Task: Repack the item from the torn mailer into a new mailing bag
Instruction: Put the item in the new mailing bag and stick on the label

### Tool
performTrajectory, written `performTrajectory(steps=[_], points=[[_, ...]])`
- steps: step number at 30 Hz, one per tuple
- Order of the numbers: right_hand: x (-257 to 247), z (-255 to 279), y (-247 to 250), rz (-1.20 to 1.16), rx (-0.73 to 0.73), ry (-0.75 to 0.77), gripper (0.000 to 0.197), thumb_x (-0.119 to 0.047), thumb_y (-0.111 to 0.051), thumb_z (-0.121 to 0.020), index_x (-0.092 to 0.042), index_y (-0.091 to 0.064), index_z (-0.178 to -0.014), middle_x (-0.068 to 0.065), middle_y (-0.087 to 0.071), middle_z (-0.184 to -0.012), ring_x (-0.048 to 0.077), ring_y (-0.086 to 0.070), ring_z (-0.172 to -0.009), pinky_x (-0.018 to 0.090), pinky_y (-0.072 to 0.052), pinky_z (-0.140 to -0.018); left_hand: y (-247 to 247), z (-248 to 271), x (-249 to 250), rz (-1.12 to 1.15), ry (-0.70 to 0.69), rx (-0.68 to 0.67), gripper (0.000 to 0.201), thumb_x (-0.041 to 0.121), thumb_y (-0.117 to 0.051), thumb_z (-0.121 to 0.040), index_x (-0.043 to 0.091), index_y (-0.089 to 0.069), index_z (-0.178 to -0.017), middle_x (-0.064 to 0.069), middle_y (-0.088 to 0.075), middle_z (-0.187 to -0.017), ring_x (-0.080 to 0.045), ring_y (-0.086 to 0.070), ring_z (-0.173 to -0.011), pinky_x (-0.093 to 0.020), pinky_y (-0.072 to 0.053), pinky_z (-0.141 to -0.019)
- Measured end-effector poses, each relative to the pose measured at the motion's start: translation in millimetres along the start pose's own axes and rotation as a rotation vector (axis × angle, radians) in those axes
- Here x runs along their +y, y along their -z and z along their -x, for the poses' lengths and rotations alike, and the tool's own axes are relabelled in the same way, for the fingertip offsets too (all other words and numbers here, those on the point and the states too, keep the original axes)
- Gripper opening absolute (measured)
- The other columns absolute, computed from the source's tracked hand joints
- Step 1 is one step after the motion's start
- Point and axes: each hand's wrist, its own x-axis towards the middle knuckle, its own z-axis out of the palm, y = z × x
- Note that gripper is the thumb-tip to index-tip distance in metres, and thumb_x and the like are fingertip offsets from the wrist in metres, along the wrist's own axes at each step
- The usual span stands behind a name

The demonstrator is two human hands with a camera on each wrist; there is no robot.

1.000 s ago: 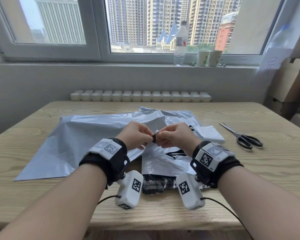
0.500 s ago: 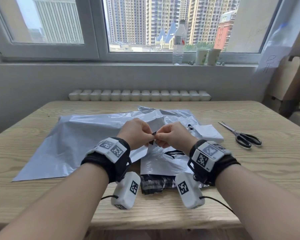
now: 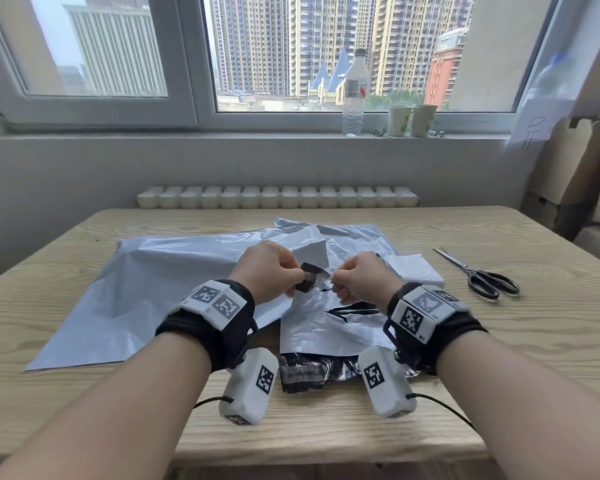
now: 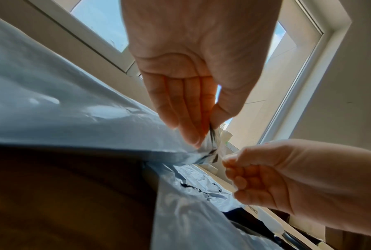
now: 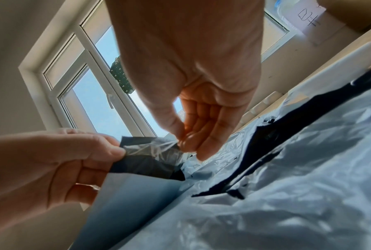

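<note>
The new grey mailing bag (image 3: 136,289) lies flat on the left of the table. My left hand (image 3: 300,277) pinches its lifted corner flap (image 3: 310,280), whose dark inner side shows (image 5: 145,164). My right hand (image 3: 335,280) pinches a clear film strip (image 5: 154,147) that stretches from that flap. Both hands hover just above the crumpled torn mailer (image 3: 326,327), which has black rips. A dark shiny wrapped item (image 3: 312,372) sticks out of its near end, between my wrists. In the left wrist view my left hand (image 4: 206,133) and right hand (image 4: 229,160) sit close together.
Scissors (image 3: 482,282) lie on the wooden table (image 3: 499,358) to the right, with a white folded packet (image 3: 416,271) beside them. A water bottle (image 3: 355,95) and two paper cups (image 3: 411,119) stand on the windowsill. Cardboard boxes (image 3: 575,168) are stacked at far right.
My hands, pressed together at the flap before, have drawn a little apart. The dark flap corner now shows, with clear film pulled off it toward the right.
</note>
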Motion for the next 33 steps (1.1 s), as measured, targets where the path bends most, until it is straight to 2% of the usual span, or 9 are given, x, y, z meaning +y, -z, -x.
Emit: performTrajectory(steps=[3, 7, 12, 14, 17, 21, 24, 28, 33], points=[[1, -3, 2, 0.001, 0.043, -0.028, 0.022, -0.005, -0.053, -0.093, 0.006, -0.066, -0.079, 0.016, -0.064, -0.073, 0.022, -0.06, -0.061, 0.038, -0.061, -0.072, -1, 2, 6, -0.023, -0.035, 0.002, 0.017, 0.02, -0.064, -0.079, 0.014, -0.076, -0.068, 0.0, -0.073, -0.063, -0.021, -0.07, -0.073, -0.04, -0.059, -0.074], [5, -5, 11, 0.032, 0.082, -0.1, 0.018, -0.003, -0.052, -0.092, 0.006, -0.065, -0.082, 0.015, -0.063, -0.073, 0.021, -0.062, -0.062, 0.04, -0.06, -0.076, 4, 4, 8, -0.003, -0.034, 0.014, 0.019, 0.017, -0.063, -0.081, 0.013, -0.076, -0.068, 0.003, -0.072, -0.061, -0.009, -0.064, -0.063, -0.031, -0.057, -0.071], [-3, 4, 21, -0.15, 0.058, -0.187, 0.024, 0.001, -0.044, -0.098, 0.006, -0.054, -0.077, 0.016, -0.054, -0.071, 0.022, -0.054, -0.058, 0.022, -0.051, -0.039, 7, 4, 13, 0.004, -0.052, -0.048, 0.019, 0.018, -0.064, -0.08, 0.009, -0.074, -0.066, -0.001, -0.074, -0.066, -0.015, -0.071, -0.071, -0.032, -0.06, -0.072], [-6, 4, 21, -0.281, 0.042, -0.163, 0.022, -0.001, -0.044, -0.098, 0.007, -0.054, -0.08, 0.018, -0.058, -0.076, 0.022, -0.057, -0.061, 0.02, -0.051, -0.039, 7, 3, 18, 0.029, -0.017, -0.099, 0.021, 0.02, -0.06, -0.08, 0.007, -0.072, -0.069, -0.005, -0.075, -0.073, -0.018, -0.072, -0.07, -0.029, -0.057, -0.064], [-10, 3, 20, -0.387, 0.042, -0.066, 0.014, -0.001, -0.047, -0.096, 0.005, -0.057, -0.09, 0.019, -0.065, -0.09, 0.019, -0.063, -0.064, 0.02, -0.054, -0.05, 8, -3, 28, -0.016, 0.01, -0.148, 0.031, 0.035, -0.055, -0.085, 0.008, -0.067, -0.077, -0.006, -0.075, -0.075, -0.017, -0.069, -0.064, -0.025, -0.052, -0.058], [-8, 4, 23, -0.447, 0.003, -0.009, 0.013, -0.002, -0.05, -0.095, 0.004, -0.06, -0.089, 0.012, -0.064, -0.078, 0.015, -0.063, -0.06, 0.017, -0.052, -0.05, 3, -17, 43, -0.2, 0.052, -0.199, 0.058, 0.066, -0.062, -0.076, 0.009, -0.071, -0.079, -0.001, -0.073, -0.068, -0.011, -0.068, -0.059, -0.022, -0.053, -0.053], [-7, 5, 26, -0.442, -0.011, 0.007, 0.016, -0.001, -0.049, -0.094, 0.009, -0.061, -0.093, 0.012, -0.063, -0.078, 0.013, -0.059, -0.057, 0.015, -0.05, -0.048, -3, -26, 54, -0.227, 0.081, -0.268, 0.046, 0.054, -0.076, -0.071, 0.008, -0.072, -0.073, 0.001, -0.071, -0.059, -0.008, -0.068, -0.055, -0.022, -0.057, -0.056], [-4, 4, 30, -0.532, -0.022, 0.012, 0.019, 0.0, -0.048, -0.094, 0.012, -0.061, -0.102, 0.009, -0.064, -0.078, 0.01, -0.052, -0.058, 0.014, -0.046, -0.051, -6, -34, 60, -0.32, 0.088, -0.24, 0.025, 0.029, -0.082, -0.073, 0.005, -0.076, -0.079, -0.002, -0.073, -0.065, -0.011, -0.067, -0.054, -0.026, -0.061, -0.063], [-12, 2, 32, -1.011, -0.094, -0.069, 0.017, 0.003, -0.041, -0.097, 0.01, -0.057, -0.093, 0.023, -0.067, -0.093, 0.023, -0.069, -0.074, 0.025, -0.061, -0.065, 6, -36, 62, -0.21, 0.108, -0.197, 0.01, 0.011, -0.075, -0.075, 0.002, -0.072, -0.078, -0.009, -0.072, -0.072, -0.019, -0.069, -0.064, -0.032, -0.062, -0.067]])
